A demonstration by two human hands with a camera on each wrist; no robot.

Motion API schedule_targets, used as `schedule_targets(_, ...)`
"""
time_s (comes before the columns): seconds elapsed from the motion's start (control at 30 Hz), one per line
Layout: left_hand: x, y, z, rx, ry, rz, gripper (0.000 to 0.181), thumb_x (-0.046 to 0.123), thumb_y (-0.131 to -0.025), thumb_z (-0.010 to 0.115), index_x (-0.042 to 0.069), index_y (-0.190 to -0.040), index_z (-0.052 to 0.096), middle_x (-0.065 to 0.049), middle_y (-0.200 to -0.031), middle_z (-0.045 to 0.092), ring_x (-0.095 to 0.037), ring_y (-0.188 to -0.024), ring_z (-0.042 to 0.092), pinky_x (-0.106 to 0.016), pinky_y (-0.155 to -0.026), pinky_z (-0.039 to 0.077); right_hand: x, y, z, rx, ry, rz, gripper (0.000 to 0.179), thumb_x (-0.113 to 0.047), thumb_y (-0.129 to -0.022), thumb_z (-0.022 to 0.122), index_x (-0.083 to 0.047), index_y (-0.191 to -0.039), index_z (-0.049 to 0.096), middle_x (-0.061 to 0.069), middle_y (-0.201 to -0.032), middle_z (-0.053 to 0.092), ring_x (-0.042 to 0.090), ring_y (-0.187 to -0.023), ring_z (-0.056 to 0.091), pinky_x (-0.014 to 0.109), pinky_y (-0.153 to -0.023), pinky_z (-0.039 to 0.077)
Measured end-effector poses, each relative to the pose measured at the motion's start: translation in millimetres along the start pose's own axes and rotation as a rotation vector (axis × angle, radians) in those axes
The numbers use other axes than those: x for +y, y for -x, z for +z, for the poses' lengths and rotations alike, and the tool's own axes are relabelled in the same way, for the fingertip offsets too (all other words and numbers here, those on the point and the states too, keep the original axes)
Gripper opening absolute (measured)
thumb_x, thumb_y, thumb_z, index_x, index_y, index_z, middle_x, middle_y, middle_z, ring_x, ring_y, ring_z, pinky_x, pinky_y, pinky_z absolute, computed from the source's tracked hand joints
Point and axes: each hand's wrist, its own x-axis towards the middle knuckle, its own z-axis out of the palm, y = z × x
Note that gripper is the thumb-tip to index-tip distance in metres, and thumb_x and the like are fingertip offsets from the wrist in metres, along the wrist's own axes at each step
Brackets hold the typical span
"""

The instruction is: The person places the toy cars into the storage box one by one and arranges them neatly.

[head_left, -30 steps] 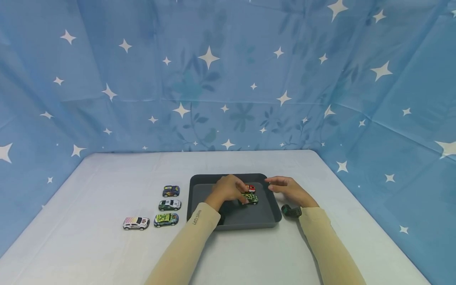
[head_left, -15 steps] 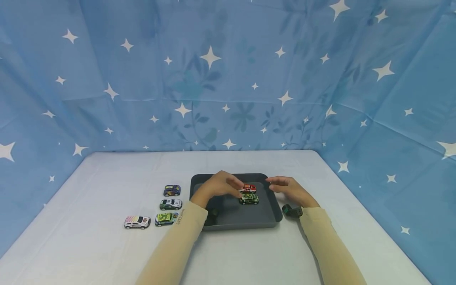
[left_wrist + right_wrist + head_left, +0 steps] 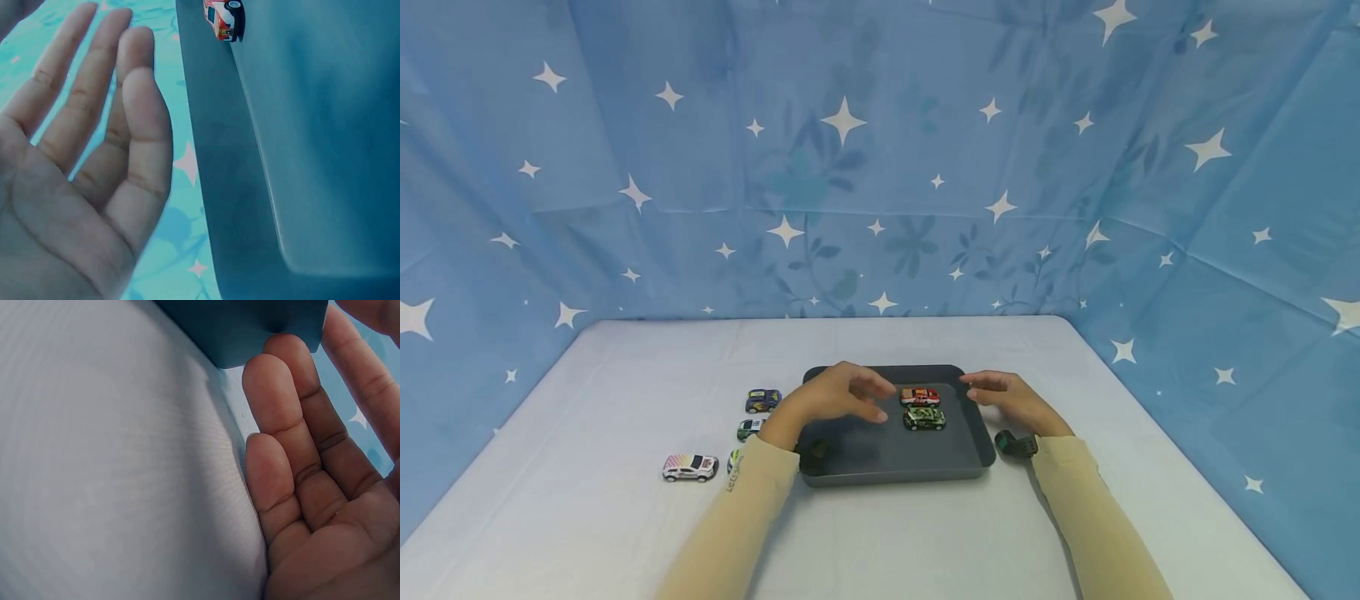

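My left hand (image 3: pixel 831 395) hovers above the left part of a dark grey tray (image 3: pixel 895 477), its fingers relaxed and holding nothing. In the left wrist view, that hand (image 3: pixel 81 156) shows a bare palm beside the tray. A red toy car (image 3: pixel 920 397) and a green camouflage toy car (image 3: pixel 924 418) sit one behind the other inside the tray, to the right of my left fingertips. My right hand (image 3: pixel 1011 400) rests by the tray's far right corner with loosely bent fingers. In the right wrist view, its fingertips (image 3: pixel 287 350) are right at the tray's outer wall (image 3: pixel 250 331).
Left of the tray stand a blue toy car (image 3: pixel 763 401), a green-and-white one (image 3: pixel 749 428) and a yellow-green one (image 3: pixel 733 460), the last two partly hidden by my left arm. A white patterned toy car (image 3: pixel 690 467) stands farther left. A blue starry curtain (image 3: pixel 880 167) hangs behind the table.
My left hand has let go of the green camouflage car and drawn back to the left, leaving it in front of the red car. The right hand has stayed put.
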Motion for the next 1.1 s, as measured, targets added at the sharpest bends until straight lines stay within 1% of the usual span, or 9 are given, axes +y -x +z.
schedule_targets(0.17, -0.1, 11.3, -3.1, -0.015, -0.016, 0.028, 0.044, 0.009, -0.097, 0.081, -0.004, -0.137, 0.070, -0.016, -0.140, 0.070, -0.025, -0.119, 0.068, -0.038, -0.100, 0.058, -1, 1.0, 0, -0.002, -0.011, -0.004, 0.050, -0.023, -0.104, 0.072, 0.003, -0.146, 0.063, 0.027, -0.156, 0.055, 0.048, -0.149, 0.044, 0.071, -0.124, 0.026)
schedule_targets(0.33, -0.3, 21.8, -4.7, -0.008, -0.044, 0.058, 0.041, 0.011, -0.098, 0.081, -0.002, -0.135, 0.071, -0.014, -0.138, 0.071, -0.025, -0.118, 0.069, -0.038, -0.098, 0.058, 1, 1.1, 0, -0.004, -0.001, -0.006, 0.050, -0.024, -0.105, 0.072, 0.003, -0.147, 0.064, 0.027, -0.157, 0.054, 0.049, -0.149, 0.044, 0.071, -0.123, 0.026)
schedule_targets(0.4, -1.3, 26.1, -6.0, 0.007, -0.043, 0.059, 0.040, 0.011, -0.098, 0.081, -0.002, -0.135, 0.071, -0.014, -0.137, 0.072, -0.027, -0.119, 0.069, -0.039, -0.098, 0.059, 0, 1.1, 0, -0.005, 0.004, -0.006, 0.051, -0.024, -0.105, 0.072, 0.003, -0.147, 0.063, 0.027, -0.157, 0.054, 0.049, -0.149, 0.044, 0.071, -0.123, 0.027)
schedule_targets(0.53, -4.7, 34.9, -10.1, 0.037, -0.023, 0.065, 0.039, 0.011, -0.100, 0.079, 0.000, -0.136, 0.071, -0.015, -0.137, 0.071, -0.037, -0.126, 0.066, -0.041, -0.101, 0.058, -1, 1.2, 0, -0.003, -0.009, -0.001, 0.051, -0.024, -0.104, 0.072, 0.003, -0.147, 0.063, 0.027, -0.158, 0.053, 0.049, -0.150, 0.043, 0.071, -0.124, 0.026)
schedule_targets(0.63, -6.0, 42.1, -12.9, 0.051, -0.011, 0.089, 0.038, 0.012, -0.101, 0.078, 0.000, -0.137, 0.071, -0.019, -0.138, 0.070, -0.042, -0.129, 0.065, -0.044, -0.104, 0.057, -1, 1.0, 0, -0.009, -0.009, -0.008, 0.051, -0.024, -0.105, 0.071, 0.003, -0.148, 0.062, 0.027, -0.158, 0.052, 0.049, -0.150, 0.043, 0.071, -0.124, 0.026)
schedule_targets(0.77, -7.1, 52.5, -16.0, 0.082, -0.014, 0.124, 0.037, 0.013, -0.103, 0.076, 0.000, -0.137, 0.071, -0.022, -0.137, 0.069, -0.039, -0.125, 0.066, -0.048, -0.107, 0.055, -2, 1.1, 0, -0.018, -0.002, -0.017, 0.051, -0.024, -0.105, 0.071, 0.004, -0.148, 0.062, 0.028, -0.159, 0.052, 0.049, -0.150, 0.042, 0.071, -0.123, 0.027)
schedule_targets(0.87, -9.9, 59.2, -18.8, 0.106, -0.021, 0.143, 0.037, 0.014, -0.104, 0.075, 0.000, -0.138, 0.071, -0.021, -0.136, 0.070, -0.035, -0.122, 0.067, -0.049, -0.108, 0.054, -3, 1.7, 1, -0.013, -0.007, -0.010, 0.051, -0.024, -0.105, 0.071, 0.003, -0.147, 0.062, 0.027, -0.159, 0.052, 0.049, -0.150, 0.043, 0.071, -0.123, 0.027)
schedule_targets(0.97, -13.4, 65.5, -22.5, 0.126, -0.024, 0.157, 0.036, 0.013, -0.104, 0.074, -0.001, -0.138, 0.070, -0.020, -0.134, 0.071, -0.030, -0.119, 0.069, -0.046, -0.106, 0.055, -4, 2.2, 1, -0.010, -0.002, -0.002, 0.051, -0.025, -0.106, 0.071, 0.003, -0.148, 0.062, 0.027, -0.158, 0.052, 0.048, -0.149, 0.044, 0.071, -0.123, 0.027)
schedule_targets(1.1, -16.1, 74.5, -27.0, 0.161, -0.044, 0.154, 0.035, 0.013, -0.104, 0.073, 0.000, -0.137, 0.071, -0.018, -0.133, 0.072, -0.028, -0.119, 0.069, -0.039, -0.102, 0.056, -4, 2.9, 1, -0.009, 0.002, 0.006, 0.051, -0.024, -0.106, 0.070, 0.003, -0.148, 0.062, 0.027, -0.158, 0.053, 0.048, -0.149, 0.045, 0.071, -0.123, 0.028)
